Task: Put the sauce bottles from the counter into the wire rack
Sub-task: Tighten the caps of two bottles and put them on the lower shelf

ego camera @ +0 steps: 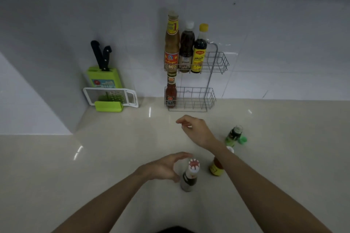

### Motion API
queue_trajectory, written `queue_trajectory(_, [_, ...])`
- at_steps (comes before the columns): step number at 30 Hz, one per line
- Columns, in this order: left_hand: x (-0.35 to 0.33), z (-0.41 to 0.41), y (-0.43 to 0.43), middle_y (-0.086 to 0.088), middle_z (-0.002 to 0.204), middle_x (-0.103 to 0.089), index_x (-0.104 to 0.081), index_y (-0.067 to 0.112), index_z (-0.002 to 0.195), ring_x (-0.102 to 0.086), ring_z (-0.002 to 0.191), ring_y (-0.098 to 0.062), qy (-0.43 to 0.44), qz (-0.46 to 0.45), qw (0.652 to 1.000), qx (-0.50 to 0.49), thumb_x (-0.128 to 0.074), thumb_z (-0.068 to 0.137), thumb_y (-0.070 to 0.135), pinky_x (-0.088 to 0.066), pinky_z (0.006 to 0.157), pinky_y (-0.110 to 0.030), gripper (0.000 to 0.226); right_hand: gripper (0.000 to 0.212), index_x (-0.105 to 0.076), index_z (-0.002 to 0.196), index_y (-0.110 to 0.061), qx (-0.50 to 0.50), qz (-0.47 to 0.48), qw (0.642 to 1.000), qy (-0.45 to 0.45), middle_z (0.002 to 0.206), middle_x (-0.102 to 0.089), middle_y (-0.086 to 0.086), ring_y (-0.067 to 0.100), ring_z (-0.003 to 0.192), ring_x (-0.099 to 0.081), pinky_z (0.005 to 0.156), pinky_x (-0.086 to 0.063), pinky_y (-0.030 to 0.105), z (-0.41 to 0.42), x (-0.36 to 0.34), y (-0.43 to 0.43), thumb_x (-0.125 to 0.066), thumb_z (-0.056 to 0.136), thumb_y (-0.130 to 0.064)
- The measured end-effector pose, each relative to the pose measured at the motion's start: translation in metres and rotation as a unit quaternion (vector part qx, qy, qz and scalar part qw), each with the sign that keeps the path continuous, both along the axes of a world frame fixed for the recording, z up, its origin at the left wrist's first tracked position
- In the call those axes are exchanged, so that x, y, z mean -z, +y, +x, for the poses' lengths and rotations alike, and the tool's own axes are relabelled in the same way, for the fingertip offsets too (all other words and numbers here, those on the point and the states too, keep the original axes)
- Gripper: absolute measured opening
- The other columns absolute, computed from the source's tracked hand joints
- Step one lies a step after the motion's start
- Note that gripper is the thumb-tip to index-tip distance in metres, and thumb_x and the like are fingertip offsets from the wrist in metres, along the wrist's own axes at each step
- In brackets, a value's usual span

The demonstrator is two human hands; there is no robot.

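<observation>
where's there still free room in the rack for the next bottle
Lower basket: bare to the right of the red sauce bottle. Upper basket: only its right end is free beside the yellow-capped bottle; its left is crowded with three bottles.

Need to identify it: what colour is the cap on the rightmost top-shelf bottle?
Yellow cap, head view.

A large red "1" is showing on the yellow neck label of the tall brown sauce bottle [171, 43], standing at nine o'clock in the wire rack's [217, 62] upper basket. The print on the other labels is blurring beyond reading.
</observation>
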State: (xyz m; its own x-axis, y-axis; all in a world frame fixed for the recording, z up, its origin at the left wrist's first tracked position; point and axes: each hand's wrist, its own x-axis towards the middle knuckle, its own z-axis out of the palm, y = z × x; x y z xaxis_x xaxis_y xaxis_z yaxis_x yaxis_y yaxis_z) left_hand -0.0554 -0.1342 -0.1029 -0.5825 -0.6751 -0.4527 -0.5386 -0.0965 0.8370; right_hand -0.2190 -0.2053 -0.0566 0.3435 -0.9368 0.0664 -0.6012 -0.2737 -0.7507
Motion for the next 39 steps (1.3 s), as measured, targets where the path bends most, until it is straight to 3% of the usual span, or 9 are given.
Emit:
queue_trajectory(4, [0.012, -0.025, 0.032, 0.006, 0.124, -0.063, -0.058, 0.028, 0.123, -0.058, 0.116, -0.011, 0.013, -0.046, 0.998, -0.044, -0.075, 0.076, 0.028, -0.047, 0.103, -0.033, 0.051, 0.022, -0.069, 0.107, -0.012, -0.028, 0.001, 0.999, 0.029, 0.110, -0.071, 0.000, 0.011, 0.098, -0.064, 0.082, -0.043, 0.004, -0.011, 0.001, 0.024, -0.053, 0.094, -0.005])
queue_trajectory(7, [0.015, -0.035, 0.042, 0.001, 0.106, -0.070, -0.063, 0.018, 0.115, -0.065, 0.099, -0.011, 0.063, -0.044, 0.989, -0.126, -0.072, 0.080, 0.024, -0.051, 0.095, -0.034, 0.036, 0.031, -0.068, 0.092, -0.018, -0.014, -0.007, 0.997, 0.077, 0.085, -0.072, -0.002, 0.013, 0.078, -0.064, 0.075, -0.053, 0.033, -0.016, -0.011, 0.040, -0.049, 0.096, -0.043])
queue_trajectory(11, [0.016, -0.035, 0.039, -0.004, 0.105, -0.072, -0.065, 0.012, 0.105, -0.067, 0.101, -0.018, 0.075, -0.046, 0.973, -0.214, -0.074, 0.079, 0.023, -0.051, 0.095, -0.037, 0.030, 0.056, -0.056, 0.096, -0.026, -0.059, -0.033, 0.965, 0.254, 0.076, -0.060, -0.009, 0.013, 0.072, -0.056, 0.059, -0.039, 0.030, -0.022, -0.041, 0.059, -0.039, 0.081, -0.078])
queue_trajectory(16, [-0.005, -0.028, 0.025, 0.005, 0.089, -0.068, -0.064, 0.016, 0.096, -0.063, 0.085, -0.009, 0.078, -0.072, 0.964, -0.243, -0.073, 0.080, 0.021, -0.051, 0.081, -0.025, 0.019, 0.039, -0.059, 0.095, -0.017, -0.138, -0.069, 0.959, 0.236, 0.089, -0.057, -0.003, 0.016, 0.078, -0.054, 0.064, -0.042, 0.031, -0.018, -0.064, 0.056, -0.060, 0.086, -0.055])
queue_trajectory(20, [-0.044, -0.021, 0.009, -0.006, 0.073, -0.064, -0.062, 0.014, 0.075, -0.061, 0.072, -0.019, 0.119, -0.083, 0.949, -0.279, -0.068, 0.067, 0.017, -0.048, 0.073, -0.034, 0.010, 0.023, -0.067, 0.106, -0.013, -0.194, -0.067, 0.960, 0.189, 0.100, -0.065, 0.001, 0.014, 0.088, -0.058, 0.079, -0.050, 0.032, -0.017, -0.107, 0.032, -0.062, 0.091, -0.031])
queue_trajectory(26, [-0.102, -0.012, -0.008, -0.015, 0.056, -0.057, -0.053, 0.002, 0.058, -0.054, 0.055, -0.026, 0.266, -0.046, 0.939, -0.212, -0.049, 0.052, 0.001, -0.050, 0.062, -0.031, 0.007, 0.031, -0.064, 0.121, -0.023, -0.254, -0.047, 0.957, 0.131, 0.117, -0.065, -0.012, -0.004, 0.102, -0.059, 0.085, -0.045, 0.009, -0.012, -0.170, 0.008, -0.060, 0.092, -0.010])
queue_trajectory(33, [-0.111, -0.014, -0.012, -0.013, 0.052, -0.056, -0.055, 0.006, 0.052, -0.056, 0.052, -0.027, 0.205, -0.119, 0.929, -0.284, -0.055, 0.056, 0.003, -0.046, 0.060, -0.031, 0.005, 0.039, -0.065, 0.094, -0.011, -0.241, -0.183, 0.915, 0.268, 0.083, -0.063, 0.002, 0.015, 0.074, -0.056, 0.070, -0.050, 0.037, 0.002, -0.177, 0.006, -0.047, 0.097, -0.045])
queue_trajectory(36, [-0.113, -0.013, -0.009, -0.015, 0.054, -0.059, -0.057, 0.002, 0.055, -0.056, 0.053, -0.025, 0.173, -0.136, 0.937, -0.270, -0.058, 0.057, 0.005, -0.047, 0.057, -0.027, 0.003, 0.053, -0.055, 0.075, -0.013, -0.215, -0.254, 0.884, 0.327, 0.066, -0.053, -0.001, 0.017, 0.062, -0.050, 0.054, -0.041, 0.034, 0.002, -0.169, 0.007, -0.039, 0.093, -0.061])
queue_trajectory(39, [-0.114, -0.009, -0.010, -0.017, 0.057, -0.060, -0.057, 0.001, 0.055, -0.056, 0.053, -0.023, 0.176, -0.131, 0.942, -0.252, -0.057, 0.057, 0.003, -0.047, 0.057, -0.027, 0.003, 0.051, -0.056, 0.075, -0.014, -0.235, -0.234, 0.901, 0.281, 0.066, -0.056, -0.001, 0.014, 0.060, -0.052, 0.055, -0.043, 0.034, 0.002, -0.171, 0.005, -0.047, 0.089, -0.061])
